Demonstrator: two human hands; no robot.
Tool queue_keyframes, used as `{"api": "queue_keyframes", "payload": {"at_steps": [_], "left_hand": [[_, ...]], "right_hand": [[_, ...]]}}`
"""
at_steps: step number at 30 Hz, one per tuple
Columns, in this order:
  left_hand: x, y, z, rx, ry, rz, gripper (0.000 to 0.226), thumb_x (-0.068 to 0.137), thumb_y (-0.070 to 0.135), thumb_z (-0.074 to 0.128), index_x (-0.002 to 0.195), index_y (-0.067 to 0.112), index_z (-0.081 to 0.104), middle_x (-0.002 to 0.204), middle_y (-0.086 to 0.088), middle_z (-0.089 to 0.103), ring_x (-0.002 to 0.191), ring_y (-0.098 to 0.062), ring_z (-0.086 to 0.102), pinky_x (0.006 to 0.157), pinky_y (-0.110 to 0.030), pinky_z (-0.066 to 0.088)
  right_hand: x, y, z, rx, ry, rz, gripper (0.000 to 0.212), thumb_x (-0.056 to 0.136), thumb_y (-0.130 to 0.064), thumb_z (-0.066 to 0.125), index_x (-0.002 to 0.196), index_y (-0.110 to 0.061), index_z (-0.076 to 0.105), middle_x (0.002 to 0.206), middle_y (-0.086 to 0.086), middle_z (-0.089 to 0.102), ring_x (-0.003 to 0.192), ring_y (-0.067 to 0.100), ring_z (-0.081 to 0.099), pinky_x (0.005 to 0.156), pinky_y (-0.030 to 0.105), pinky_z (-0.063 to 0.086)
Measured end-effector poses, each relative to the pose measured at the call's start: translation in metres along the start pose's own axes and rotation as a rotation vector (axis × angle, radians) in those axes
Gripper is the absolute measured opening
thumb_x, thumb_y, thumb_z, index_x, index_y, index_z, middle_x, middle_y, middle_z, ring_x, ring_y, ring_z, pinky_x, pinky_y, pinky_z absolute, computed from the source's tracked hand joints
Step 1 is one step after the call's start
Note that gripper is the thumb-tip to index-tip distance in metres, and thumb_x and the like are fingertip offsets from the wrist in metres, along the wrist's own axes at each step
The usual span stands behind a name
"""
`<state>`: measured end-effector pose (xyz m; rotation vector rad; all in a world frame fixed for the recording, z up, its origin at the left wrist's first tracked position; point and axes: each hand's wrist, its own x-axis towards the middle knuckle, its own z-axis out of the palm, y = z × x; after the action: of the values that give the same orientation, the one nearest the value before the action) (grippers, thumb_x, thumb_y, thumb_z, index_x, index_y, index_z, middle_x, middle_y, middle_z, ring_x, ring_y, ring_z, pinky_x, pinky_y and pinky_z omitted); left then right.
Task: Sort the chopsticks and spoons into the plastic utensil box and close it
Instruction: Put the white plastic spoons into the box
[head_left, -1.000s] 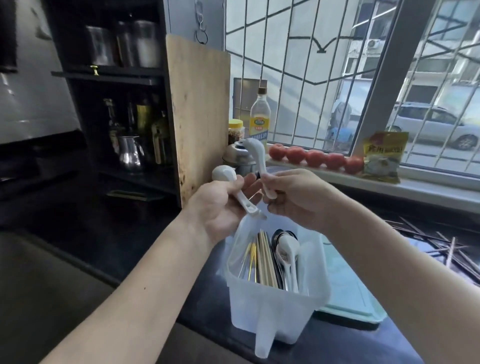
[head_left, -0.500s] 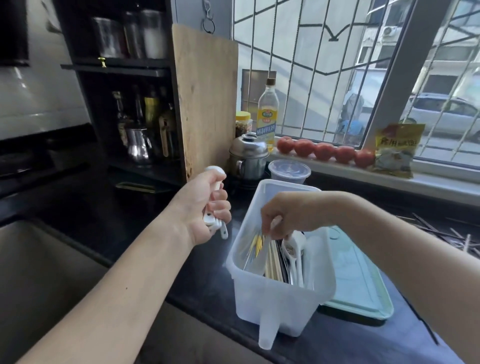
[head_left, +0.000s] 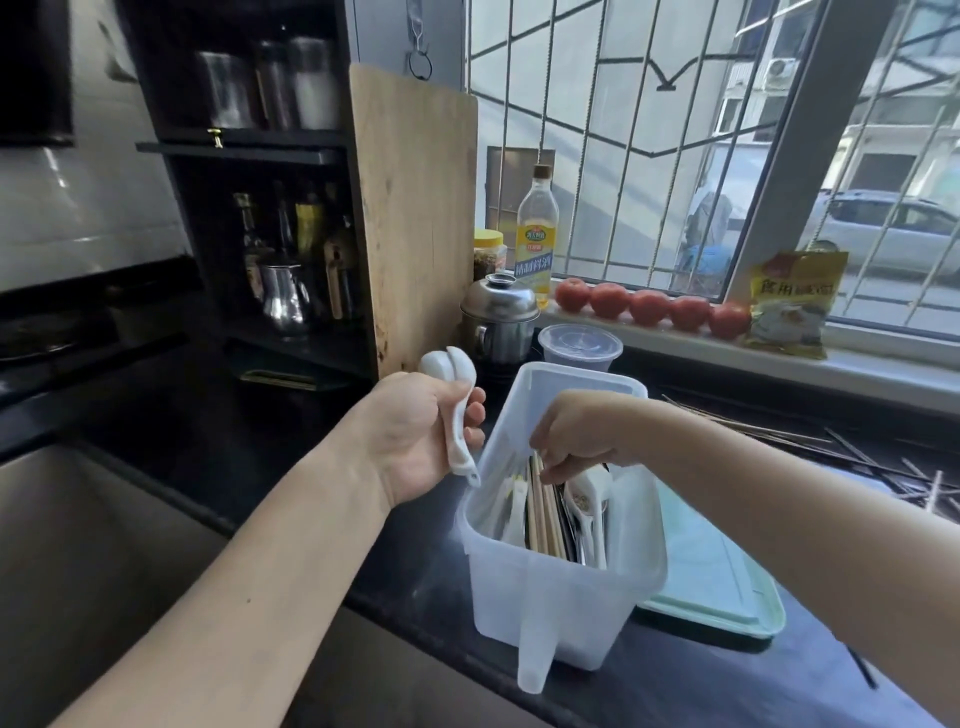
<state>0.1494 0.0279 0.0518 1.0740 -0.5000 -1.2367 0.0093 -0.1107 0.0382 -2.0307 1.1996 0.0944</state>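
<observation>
Holding two white spoons (head_left: 453, 410) clamped in my left hand (head_left: 415, 436) beside the box (head_left: 561, 571), I keep them ready, I judge, to pass across. My right hand (head_left: 582, 436) reaches into the box, fingers pinched on a spoon handle (head_left: 592, 480) beside the chopsticks (head_left: 543, 512). Loose chopsticks (head_left: 779, 434) wait on the counter; the lid (head_left: 727, 597) lies just beside the box. Bottle and packet labels are too blurred to read.

Only print I can make out: big characters starting 食用 on the yellow packet (head_left: 793, 303); the oil bottle (head_left: 535, 234) label is too blurred.
</observation>
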Motion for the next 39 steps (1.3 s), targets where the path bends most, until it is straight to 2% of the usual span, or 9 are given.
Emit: {"api": "queue_keyframes", "payload": {"at_steps": [5, 10, 13, 18, 21, 25, 29, 36, 39], "left_hand": [[-0.001, 0.002, 0.01, -0.089, -0.068, 0.025, 0.023, 0.104, 0.006, 0.048, 0.122, -0.003, 0.06, 0.092, -0.009, 0.061, 0.06, -0.009, 0.052, 0.059, -0.023, 0.041], [-0.002, 0.003, 0.031, -0.078, -0.238, -0.009, 0.029, 0.107, 0.014, 0.044, 0.124, 0.003, 0.063, 0.089, -0.004, 0.064, 0.059, -0.008, 0.052, 0.064, -0.024, 0.041], [-0.006, 0.004, 0.034, -0.004, -0.279, -0.005, 0.027, 0.107, 0.014, 0.044, 0.118, 0.0, 0.064, 0.084, -0.006, 0.066, 0.061, -0.012, 0.055, 0.062, -0.026, 0.042], [-0.008, 0.0, 0.03, 0.138, -0.019, 0.069, 0.013, 0.106, 0.01, 0.048, 0.113, 0.005, 0.058, 0.077, -0.007, 0.061, 0.062, -0.017, 0.059, 0.056, -0.032, 0.047], [0.0, 0.004, 0.01, 0.054, 0.164, 0.091, 0.013, 0.105, 0.008, 0.049, 0.093, 0.013, 0.048, 0.065, -0.001, 0.042, 0.049, -0.01, 0.036, 0.044, -0.023, 0.035], [0.005, 0.01, -0.008, -0.044, 0.145, 0.024, 0.022, 0.103, 0.007, 0.047, 0.085, 0.018, 0.041, 0.061, 0.004, 0.03, 0.045, -0.006, 0.023, 0.038, -0.016, 0.023], [0.007, 0.009, 0.001, -0.083, 0.082, -0.021, 0.024, 0.098, 0.003, 0.043, 0.081, 0.019, 0.037, 0.06, 0.004, 0.03, 0.043, -0.007, 0.023, 0.038, -0.017, 0.022], [-0.001, 0.009, 0.012, -0.078, 0.073, -0.028, 0.023, 0.096, 0.002, 0.044, 0.082, 0.019, 0.037, 0.06, 0.003, 0.031, 0.047, -0.009, 0.024, 0.042, -0.018, 0.024], [-0.003, 0.01, 0.017, -0.071, 0.063, -0.022, 0.02, 0.096, 0.005, 0.043, 0.082, 0.018, 0.039, 0.06, 0.002, 0.031, 0.049, -0.01, 0.024, 0.043, -0.019, 0.025]], "right_hand": [[-0.037, -0.012, -0.031, 0.606, 0.133, -0.216, 0.015, 0.097, -0.012, 0.065, 0.107, -0.002, 0.067, 0.102, 0.015, 0.07, 0.077, 0.024, 0.072, 0.069, 0.033, 0.06], [-0.053, -0.026, -0.019, 0.813, -0.001, -0.262, 0.023, 0.101, -0.028, 0.058, 0.097, -0.009, 0.071, 0.093, 0.008, 0.071, 0.087, 0.021, 0.067, 0.091, 0.039, 0.055], [-0.054, -0.025, -0.021, 1.056, 0.03, -0.289, 0.017, 0.095, -0.02, 0.067, 0.109, -0.01, 0.07, 0.092, 0.007, 0.069, 0.079, 0.017, 0.062, 0.083, 0.031, 0.051], [-0.055, -0.026, -0.032, 1.315, 0.198, -0.341, 0.005, 0.095, -0.012, 0.066, 0.1, -0.009, 0.065, 0.074, 0.004, 0.062, 0.055, 0.008, 0.048, 0.053, 0.018, 0.041], [-0.064, -0.019, -0.045, 0.997, 0.432, -0.394, 0.007, 0.093, -0.004, 0.067, 0.099, -0.004, 0.064, 0.095, 0.019, 0.068, 0.067, 0.017, 0.065, 0.056, 0.023, 0.057], [-0.068, -0.011, -0.018, 0.21, 0.336, -0.347, 0.004, 0.091, -0.004, 0.065, 0.09, -0.004, 0.061, 0.088, 0.015, 0.071, 0.07, 0.019, 0.074, 0.056, 0.027, 0.059], [-0.05, -0.002, 0.02, -0.657, 0.299, -0.612, 0.021, 0.09, -0.018, 0.06, 0.074, -0.024, 0.049, 0.083, -0.005, 0.055, 0.08, 0.023, 0.055, 0.069, 0.034, 0.047], [-0.04, 0.003, 0.033, -0.984, 0.084, -0.712, 0.021, 0.096, -0.034, 0.06, 0.095, -0.017, 0.073, 0.086, 0.0, 0.063, 0.08, 0.023, 0.058, 0.072, 0.036, 0.053], [-0.039, 0.0, 0.042, -1.048, -0.004, -0.629, 0.029, 0.097, -0.033, 0.055, 0.083, -0.013, 0.071, 0.074, 0.0, 0.057, 0.072, 0.022, 0.053, 0.068, 0.034, 0.051]]}}
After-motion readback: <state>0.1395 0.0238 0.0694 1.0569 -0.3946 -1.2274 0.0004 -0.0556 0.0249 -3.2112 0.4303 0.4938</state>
